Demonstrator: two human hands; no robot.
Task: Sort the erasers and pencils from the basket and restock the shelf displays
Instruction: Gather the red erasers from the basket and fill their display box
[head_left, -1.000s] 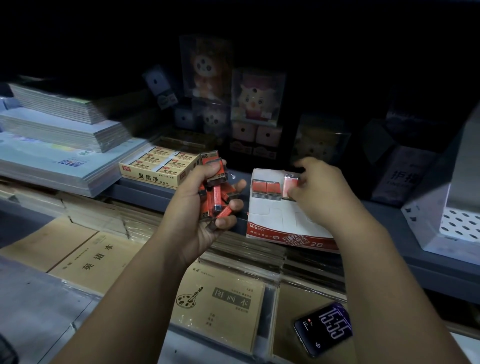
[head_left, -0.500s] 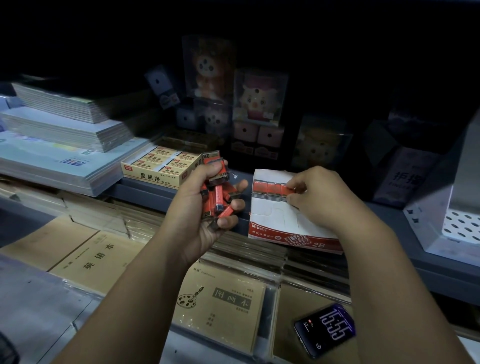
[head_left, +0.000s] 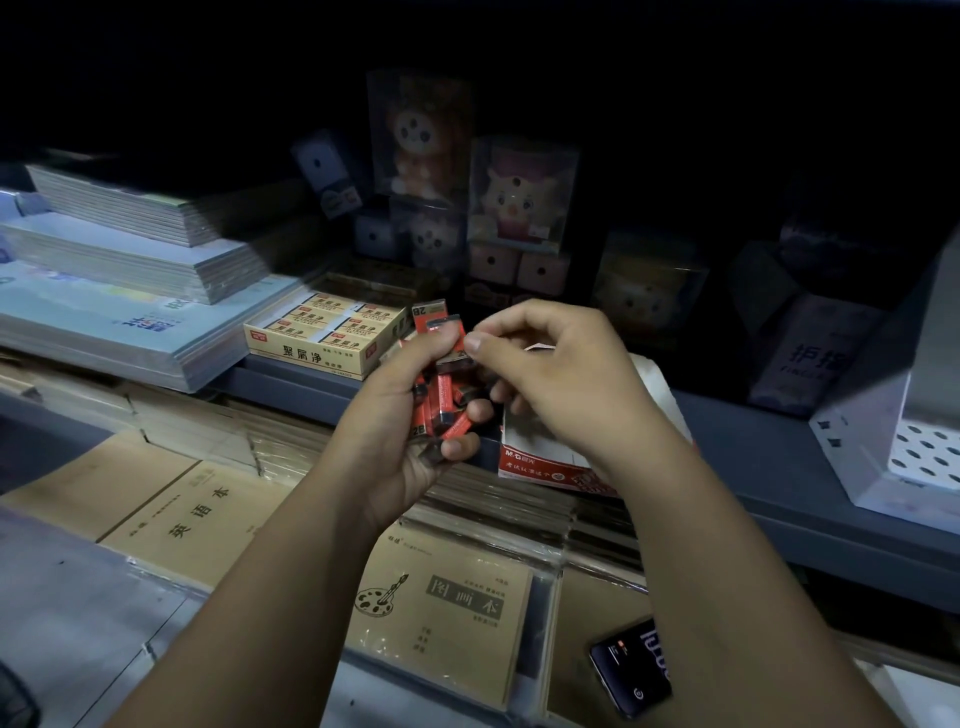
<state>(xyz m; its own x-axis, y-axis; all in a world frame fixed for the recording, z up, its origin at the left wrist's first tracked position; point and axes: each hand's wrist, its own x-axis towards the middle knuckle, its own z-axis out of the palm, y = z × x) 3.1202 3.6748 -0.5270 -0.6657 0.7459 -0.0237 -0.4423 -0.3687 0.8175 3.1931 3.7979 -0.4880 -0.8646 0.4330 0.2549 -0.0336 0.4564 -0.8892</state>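
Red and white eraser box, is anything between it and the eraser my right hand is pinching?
Nothing visible does. The right hand pinches an eraser atop the bunch in the left hand, and the box sits just to its right on the shelf. The right hand hides most of the box.

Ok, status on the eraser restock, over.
Left hand grips the red eraser bunch. Right hand pinches the top eraser. Display box partly behind right hand. Nothing blocks it.
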